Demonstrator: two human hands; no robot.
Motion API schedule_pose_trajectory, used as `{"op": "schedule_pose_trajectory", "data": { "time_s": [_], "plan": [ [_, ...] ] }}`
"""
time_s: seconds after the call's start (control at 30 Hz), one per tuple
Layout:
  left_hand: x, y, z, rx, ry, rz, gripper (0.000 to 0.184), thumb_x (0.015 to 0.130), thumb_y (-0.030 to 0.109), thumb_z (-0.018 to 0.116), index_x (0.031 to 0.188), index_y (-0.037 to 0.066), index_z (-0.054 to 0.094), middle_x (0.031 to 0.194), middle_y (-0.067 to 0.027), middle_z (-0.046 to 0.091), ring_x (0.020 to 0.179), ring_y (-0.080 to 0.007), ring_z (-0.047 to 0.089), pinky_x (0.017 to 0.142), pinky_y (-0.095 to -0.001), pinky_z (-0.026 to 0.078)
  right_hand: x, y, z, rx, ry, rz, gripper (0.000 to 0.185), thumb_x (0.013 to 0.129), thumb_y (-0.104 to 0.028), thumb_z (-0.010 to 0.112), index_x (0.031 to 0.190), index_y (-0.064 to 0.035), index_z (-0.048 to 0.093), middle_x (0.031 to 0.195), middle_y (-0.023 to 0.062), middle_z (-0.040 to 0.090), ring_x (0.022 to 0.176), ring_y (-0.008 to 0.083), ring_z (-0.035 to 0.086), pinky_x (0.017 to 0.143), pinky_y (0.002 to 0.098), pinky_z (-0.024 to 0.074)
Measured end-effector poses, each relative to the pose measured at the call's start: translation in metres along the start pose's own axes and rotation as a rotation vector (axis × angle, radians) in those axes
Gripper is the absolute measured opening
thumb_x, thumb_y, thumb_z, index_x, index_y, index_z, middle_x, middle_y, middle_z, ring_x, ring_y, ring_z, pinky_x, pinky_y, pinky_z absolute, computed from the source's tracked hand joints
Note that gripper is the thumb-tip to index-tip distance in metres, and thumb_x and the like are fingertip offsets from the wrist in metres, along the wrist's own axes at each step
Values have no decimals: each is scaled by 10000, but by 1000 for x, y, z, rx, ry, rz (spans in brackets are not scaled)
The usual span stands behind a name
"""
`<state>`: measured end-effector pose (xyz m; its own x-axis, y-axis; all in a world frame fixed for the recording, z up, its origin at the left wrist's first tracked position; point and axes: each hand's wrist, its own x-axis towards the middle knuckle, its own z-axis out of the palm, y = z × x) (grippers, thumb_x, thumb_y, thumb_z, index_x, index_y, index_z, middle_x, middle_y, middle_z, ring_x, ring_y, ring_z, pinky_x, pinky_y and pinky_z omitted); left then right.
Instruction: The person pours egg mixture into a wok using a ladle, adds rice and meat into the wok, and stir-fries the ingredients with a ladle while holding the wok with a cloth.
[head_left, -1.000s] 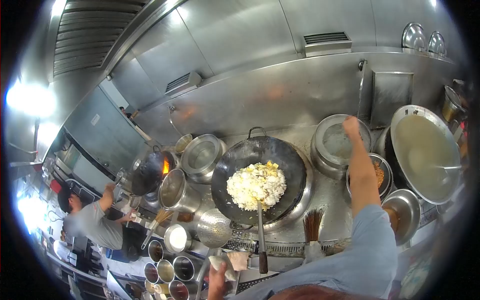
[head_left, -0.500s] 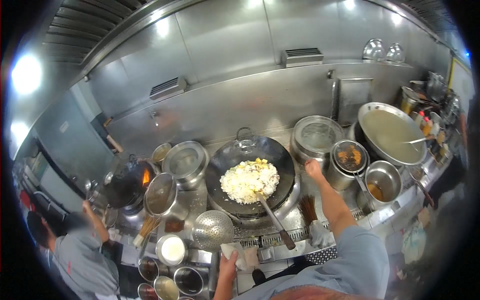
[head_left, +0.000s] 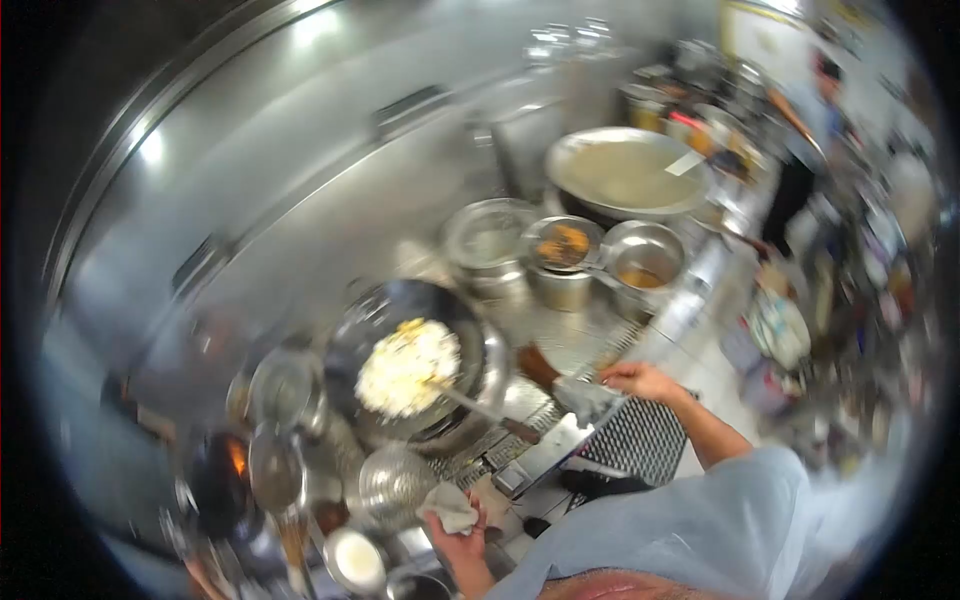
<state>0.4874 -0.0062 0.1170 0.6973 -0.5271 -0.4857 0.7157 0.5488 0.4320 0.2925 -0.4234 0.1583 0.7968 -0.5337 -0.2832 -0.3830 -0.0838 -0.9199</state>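
My left hand (head_left: 464, 548) grips a folded pale cloth (head_left: 449, 508) in front of the perforated strainer (head_left: 398, 482). My right hand (head_left: 645, 381) is beside the pale wrapped handle (head_left: 586, 402) of a brown bristle brush (head_left: 538, 367). Blur hides whether its fingers touch the handle or hold anything. A black wok (head_left: 345, 335) holds a heap of white rice with yellow bits (head_left: 408, 368). The ladle (head_left: 480, 407) rests in the rice, its wooden-ended handle over the wok's near rim.
Behind the brush stand a lidded pot (head_left: 488, 240), a strainer with orange bits (head_left: 562, 246), a steel pot (head_left: 665, 245) and a wide basin of cloudy liquid (head_left: 563, 170). A flame (head_left: 238, 458) burns at the left. Another person (head_left: 800, 130) stands far right.
The view has swung right, so the wok and pots appear further left. My right hand has come back from near the lidded pot to beside the brush handle. My left hand keeps the cloth.
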Motion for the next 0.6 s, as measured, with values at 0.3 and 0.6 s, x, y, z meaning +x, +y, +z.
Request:
{"op": "schedule_pose_trajectory", "data": {
  "time_s": [0.3,0.6],
  "plan": [
    [91,27,47,-110,139,11,606,889,467,560,1271,10,447,1188,-196,531,1017,-351,589,709,-381,606,-163,114,73,-66,-78,637,455,873,-344,569,1236,-70,579,1279,214,535,1232,312,476,1007,425,384],
    [196,45,33,295,29,169,365,927,402,507,1084,73,510,988,-66,559,851,-187,568,710,-286,573,-172,107,63,-542,-433,484,342,857,-236,549,1116,-37,651,1167,208,614,1122,340,572,896,451,481]
  ]
}}
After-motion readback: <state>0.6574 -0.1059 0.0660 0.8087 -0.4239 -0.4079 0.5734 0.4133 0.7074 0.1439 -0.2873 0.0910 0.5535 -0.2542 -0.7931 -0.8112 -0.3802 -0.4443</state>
